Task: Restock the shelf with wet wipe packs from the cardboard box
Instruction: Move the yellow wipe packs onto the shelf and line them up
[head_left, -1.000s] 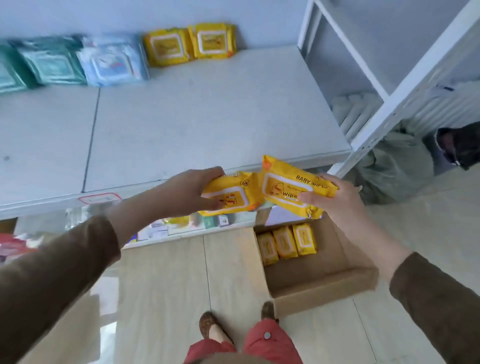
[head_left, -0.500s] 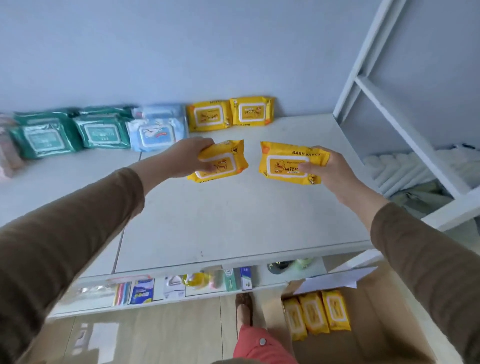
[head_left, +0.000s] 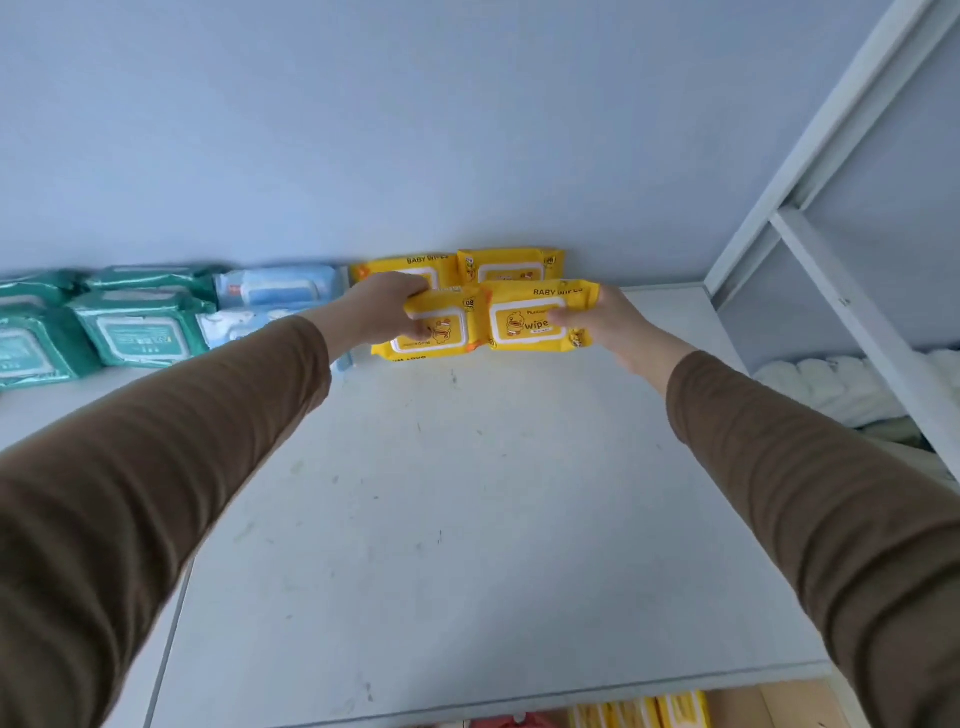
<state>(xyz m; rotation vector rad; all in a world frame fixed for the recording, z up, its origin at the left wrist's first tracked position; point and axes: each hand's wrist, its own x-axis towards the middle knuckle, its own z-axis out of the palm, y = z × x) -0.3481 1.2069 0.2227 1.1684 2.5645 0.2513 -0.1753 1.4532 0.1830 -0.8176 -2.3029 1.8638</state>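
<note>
Head view: cardboard box (head_left: 644, 714) mostly cropped.

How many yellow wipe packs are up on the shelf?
4. Two stand at the back wall, back left pack and back right pack. The left hand grips one, the right hand another. More may be hidden.
</note>
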